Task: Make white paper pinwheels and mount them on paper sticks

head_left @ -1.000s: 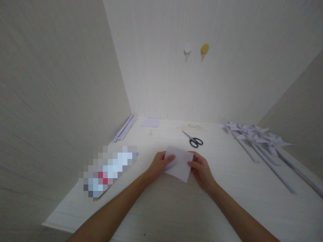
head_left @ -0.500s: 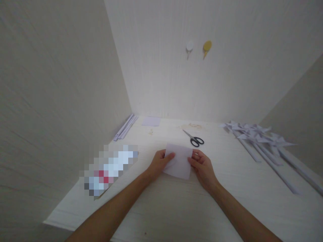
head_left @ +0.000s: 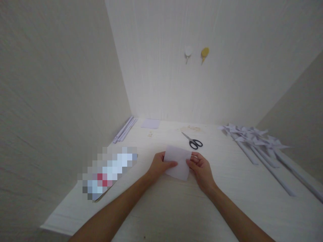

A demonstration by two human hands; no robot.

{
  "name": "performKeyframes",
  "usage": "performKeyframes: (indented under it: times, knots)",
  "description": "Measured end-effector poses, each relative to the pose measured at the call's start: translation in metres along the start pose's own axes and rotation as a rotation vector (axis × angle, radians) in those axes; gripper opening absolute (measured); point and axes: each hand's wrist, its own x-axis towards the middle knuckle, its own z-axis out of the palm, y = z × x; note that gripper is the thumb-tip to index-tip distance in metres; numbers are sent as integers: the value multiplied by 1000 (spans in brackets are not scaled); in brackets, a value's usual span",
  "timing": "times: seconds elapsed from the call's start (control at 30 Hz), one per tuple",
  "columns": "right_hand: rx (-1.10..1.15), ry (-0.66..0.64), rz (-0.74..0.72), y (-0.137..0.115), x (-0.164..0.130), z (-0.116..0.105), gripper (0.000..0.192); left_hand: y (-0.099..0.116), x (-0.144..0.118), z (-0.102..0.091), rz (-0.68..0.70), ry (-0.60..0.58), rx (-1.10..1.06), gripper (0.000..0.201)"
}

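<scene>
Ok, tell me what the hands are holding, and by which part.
Both hold one white paper sheet: left hand at its left edge, right hand at its right edge.

I see scissors just beyond my right hand, paper pinwheels far right, paper strips far left on the table.

Matt white paper sheet – pale wood-grain table

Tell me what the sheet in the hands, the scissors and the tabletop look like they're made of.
Sheet: thin white matt paper, by its look; it bends slightly between the left hand and right hand.
Scissors: grey blades, probably metal; black handles, likely plastic.
Tabletop: pale wood-grain surface, possibly laminate; fine streaks show, with little shine.
</scene>
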Motion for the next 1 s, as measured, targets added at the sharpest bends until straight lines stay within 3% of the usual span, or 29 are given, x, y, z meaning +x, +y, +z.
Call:
performKeyframes:
  times: [0.4, 0.5, 0.57, 0.6, 0.77, 1.0]
  knots:
    - [-236, -10, -107, -6, -6, 5, 27, 4, -1, 2, 50, 123, 42, 29]
    - [-503, 112, -224, -17, 9, -1, 27, 4, 1, 0, 75, 174, 49, 26]
    - [-891, 225, -284, -25, 26, -8, 25, 4, 2, -2, 81, 202, 34, 27]
    - [-965, 247, -289, -29, 35, -12, 21, 4, 3, -3, 82, 215, 26, 27]
    - [-1170, 323, -233, -37, 77, -30, 5, 2, 4, -7, 102, 213, -15, 32]
    - [-1246, 306, -87, -32, 96, -45, 13, -1, 9, -13, 117, 192, -52, 34]
